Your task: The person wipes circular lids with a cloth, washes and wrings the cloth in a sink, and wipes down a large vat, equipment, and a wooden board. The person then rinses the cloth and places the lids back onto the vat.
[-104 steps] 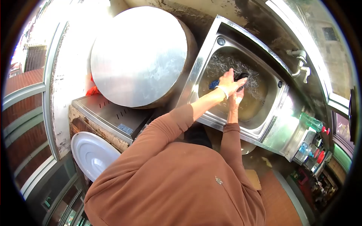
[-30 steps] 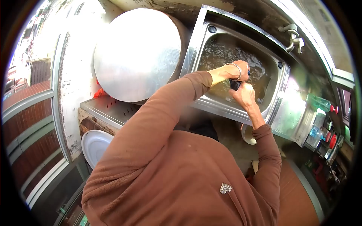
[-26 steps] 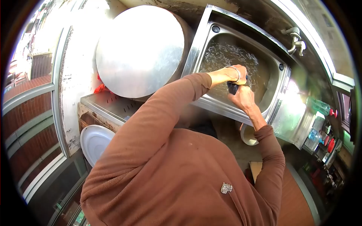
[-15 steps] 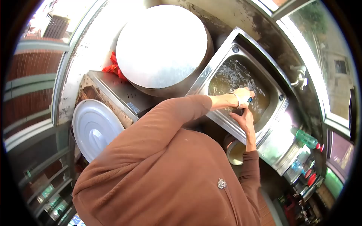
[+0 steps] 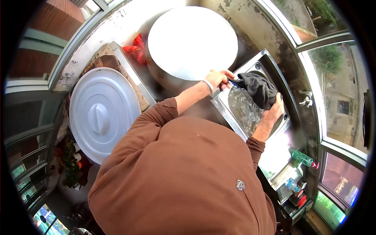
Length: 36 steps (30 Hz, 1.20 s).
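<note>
A dark grey wet-looking cloth (image 5: 258, 88) is stretched above the water in the metal sink (image 5: 226, 102). My left hand (image 5: 218, 81) is closed on its narrow, bluish end at the sink's left edge. My right hand (image 5: 275, 111) grips the wide end at the right, thumb and fingers against the fabric. Whether the cloth is a garment I cannot tell. Below it the water (image 5: 244, 111) is rippled and frothy.
A large round drum with a white top (image 5: 192, 43) stands left of the sink. Beside it is a white plastic lid (image 5: 117, 117). A wall tap (image 5: 306, 98) is behind the sink; a green bottle (image 5: 301, 156) lies at right. Red cloth (image 5: 137, 49) hangs by the drum.
My hands were together low over the water; now they are apart, with the dark cloth lifted and spread between them. The view has shifted, showing more of the white lid.
</note>
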{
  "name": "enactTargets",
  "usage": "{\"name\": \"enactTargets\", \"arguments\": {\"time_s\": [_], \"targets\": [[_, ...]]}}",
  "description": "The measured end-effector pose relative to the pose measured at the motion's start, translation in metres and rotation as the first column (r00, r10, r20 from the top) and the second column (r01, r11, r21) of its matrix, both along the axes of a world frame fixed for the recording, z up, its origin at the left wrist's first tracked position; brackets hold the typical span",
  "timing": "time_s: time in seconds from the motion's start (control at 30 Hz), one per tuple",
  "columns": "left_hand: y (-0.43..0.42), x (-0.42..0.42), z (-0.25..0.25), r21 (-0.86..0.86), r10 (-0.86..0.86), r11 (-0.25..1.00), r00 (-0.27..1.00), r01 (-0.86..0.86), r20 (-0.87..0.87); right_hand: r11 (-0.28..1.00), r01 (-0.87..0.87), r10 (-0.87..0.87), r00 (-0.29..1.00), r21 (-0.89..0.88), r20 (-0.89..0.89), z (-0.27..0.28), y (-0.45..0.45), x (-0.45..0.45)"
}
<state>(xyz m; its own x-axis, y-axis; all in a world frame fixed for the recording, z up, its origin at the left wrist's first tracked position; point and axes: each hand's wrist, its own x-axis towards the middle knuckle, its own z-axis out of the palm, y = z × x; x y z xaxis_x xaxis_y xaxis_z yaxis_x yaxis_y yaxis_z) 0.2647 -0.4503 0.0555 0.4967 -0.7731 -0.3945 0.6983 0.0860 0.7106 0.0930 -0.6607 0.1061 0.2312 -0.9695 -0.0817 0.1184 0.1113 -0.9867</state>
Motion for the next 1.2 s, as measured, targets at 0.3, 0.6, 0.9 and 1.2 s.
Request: {"name": "enactTargets", "arguments": {"time_s": [0.3, 0.6, 0.9, 1.2], "targets": [[0.166, 0.051, -0.038, 0.152, 0.481, 0.782, 0.740, -0.605, 0.470, 0.697, -0.546, 0.479, 0.837, -0.466, -0.265, 0.143, 0.037, 0.121], [0.204, 0.054, -0.076, 0.336, 0.396, 0.756, 0.801, -0.562, 0.450, 0.382, -0.655, 0.549, 0.728, -0.652, -0.410, 0.207, 0.041, 0.266], [0.181, 0.064, -0.131, 0.375, 0.187, 0.734, 0.700, -0.566, 0.689, 0.611, -0.684, 0.777, 0.615, -0.399, 0.135, 0.249, 0.116, 0.281], [0.213, 0.027, -0.120, 0.565, -0.032, 0.430, 0.613, -0.705, 0.789, 0.479, -0.440, -0.112, 0.828, -0.760, -0.550, -0.071, -0.014, 0.308]]}}
